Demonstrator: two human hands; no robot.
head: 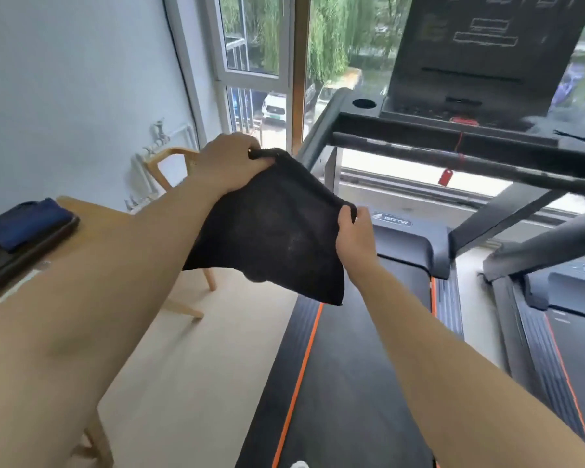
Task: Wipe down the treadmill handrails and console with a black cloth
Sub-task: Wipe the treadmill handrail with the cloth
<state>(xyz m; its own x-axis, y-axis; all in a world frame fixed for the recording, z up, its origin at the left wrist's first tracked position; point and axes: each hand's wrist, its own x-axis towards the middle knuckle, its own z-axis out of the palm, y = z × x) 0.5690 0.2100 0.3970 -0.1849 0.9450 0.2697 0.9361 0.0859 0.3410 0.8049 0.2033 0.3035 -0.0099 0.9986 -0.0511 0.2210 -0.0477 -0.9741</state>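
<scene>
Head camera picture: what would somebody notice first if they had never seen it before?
First, the black cloth stretched in the middle of the picture, pinched at one corner by the left hand and at another by the right hand. Next, the treadmill belt with its orange stripes running away underneath, and the dark console standing up at the top right against the green trees outside the window. A small red tag dangles below the handrail.
</scene>
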